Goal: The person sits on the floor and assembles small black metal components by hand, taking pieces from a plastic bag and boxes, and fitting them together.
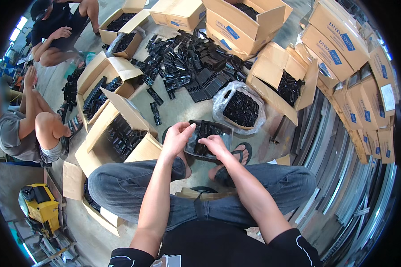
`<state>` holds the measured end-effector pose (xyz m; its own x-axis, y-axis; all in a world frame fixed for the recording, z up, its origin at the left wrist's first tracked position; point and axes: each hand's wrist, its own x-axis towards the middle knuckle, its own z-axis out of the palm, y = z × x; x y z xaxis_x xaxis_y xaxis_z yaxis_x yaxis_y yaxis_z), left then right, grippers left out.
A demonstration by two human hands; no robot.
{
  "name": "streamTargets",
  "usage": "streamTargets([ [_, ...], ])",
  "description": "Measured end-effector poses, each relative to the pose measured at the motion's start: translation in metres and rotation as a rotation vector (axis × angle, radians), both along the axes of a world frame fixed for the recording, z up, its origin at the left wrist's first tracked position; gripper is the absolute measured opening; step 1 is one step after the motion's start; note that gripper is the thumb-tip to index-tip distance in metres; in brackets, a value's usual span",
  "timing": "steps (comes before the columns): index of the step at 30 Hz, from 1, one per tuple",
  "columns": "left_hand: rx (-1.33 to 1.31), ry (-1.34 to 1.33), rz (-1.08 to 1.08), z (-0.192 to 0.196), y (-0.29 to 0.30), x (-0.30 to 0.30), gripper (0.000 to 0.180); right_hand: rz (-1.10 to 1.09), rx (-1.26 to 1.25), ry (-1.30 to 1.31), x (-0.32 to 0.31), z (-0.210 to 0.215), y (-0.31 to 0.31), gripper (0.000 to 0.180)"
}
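Low down, right hand (216, 146) over dark bin (227, 133), fingers bunched; left hand (177, 139) at its far-left corner, fingers curled. Whether either pinches anything: can't tell. Glossy black parts (206, 129) lie in bin, just beyond right fingertips, rightward of left ones; bin's long axis roughly left-right. Loose heap (194, 66) farther out on floor (182, 109).

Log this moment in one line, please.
left hand: at bin left edge | right hand: over bin | grip: unclear | bin contents: black parts | beyond: loose pile, open boxes
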<state>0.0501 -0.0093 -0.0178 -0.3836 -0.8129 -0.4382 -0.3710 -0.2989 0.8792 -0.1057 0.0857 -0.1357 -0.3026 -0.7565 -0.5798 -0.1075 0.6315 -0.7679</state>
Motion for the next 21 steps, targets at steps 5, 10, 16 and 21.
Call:
streamTargets([
  [5,0.367,0.064,-0.012,-0.021,0.01,0.0,0.054,0.029,-0.031,-0.408,-0.008,0.086,0.004,0.027],
  [10,0.55,0.334,-0.014,-0.015,0.017,-0.006,0.045,0.115,-0.17,-0.362,-0.023,0.108,0.009,0.029],
  [16,0.453,0.384,0.113,-0.02,0.008,-0.003,0.043,0.048,-0.303,-0.317,-0.026,0.105,-0.001,0.019],
  [21,0.402,0.373,0.113,-0.017,0.009,-0.003,0.042,-0.033,-0.199,-0.391,-0.021,0.12,-0.005,0.007],
])
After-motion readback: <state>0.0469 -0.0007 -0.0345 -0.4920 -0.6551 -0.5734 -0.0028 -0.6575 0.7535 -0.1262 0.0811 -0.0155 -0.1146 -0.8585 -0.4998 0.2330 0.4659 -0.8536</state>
